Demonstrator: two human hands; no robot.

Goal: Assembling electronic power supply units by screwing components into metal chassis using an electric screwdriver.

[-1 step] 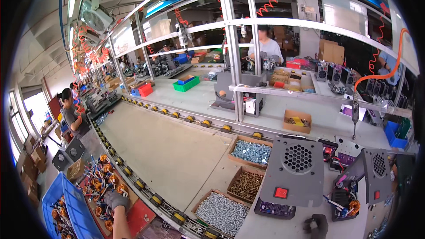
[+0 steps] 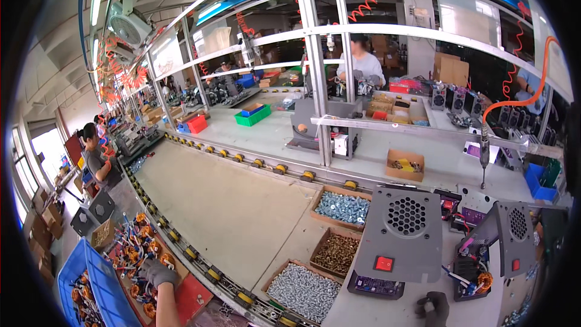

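While the gloved left hand (image 2: 160,274) reaches down with bent fingers among orange-wound coils (image 2: 166,260) heaped at the person's left, whether it grips one cannot be told. More coils fill the blue bin (image 2: 109,277) beside the heap. The gloved right hand (image 2: 433,307), half-curled near a grey vented casing (image 2: 396,242), may be bare or holding something; its palm is hidden. Open cardboard boxes (image 2: 334,221) hold bluish fasteners (image 2: 342,208), brassy screws (image 2: 333,252) and silvery screws (image 2: 302,290). Yellow rollers (image 2: 245,298) edge the beige worktop (image 2: 224,206); beyond, metal framing (image 2: 313,85) and a fan (image 2: 129,26) rise over other workers' benches.
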